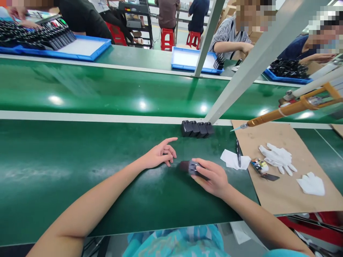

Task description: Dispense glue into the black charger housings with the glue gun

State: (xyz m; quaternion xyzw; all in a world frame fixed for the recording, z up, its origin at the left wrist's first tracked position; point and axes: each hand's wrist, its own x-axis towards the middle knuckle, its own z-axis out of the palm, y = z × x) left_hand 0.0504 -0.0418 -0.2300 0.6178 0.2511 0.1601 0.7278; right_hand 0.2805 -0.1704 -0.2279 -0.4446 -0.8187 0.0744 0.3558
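Observation:
My right hand [210, 176] is closed around a small black power adapter [193, 167], blurred at its left end, just above the green work surface. To its left, my left hand [162, 153] holds nothing; its index finger points out and the others are loosely bent and apart. Beyond both hands, several black power adapters [197, 129] stand side by side in a row against the pale rail. Right of my right hand, a pair of black tweezers [238, 153] lies across a piece of white paper or cloth [230, 159].
Brown cardboard [297, 200] bears a white glove [278, 157], a folded white cloth [311, 184] and a small circuit part [259, 166]. A dispenser with a tapered tip [278, 112] and a slanted metal post [241, 75] reach over the bench. Beyond the green belt [120, 89], people work beside blue trays [99, 50].

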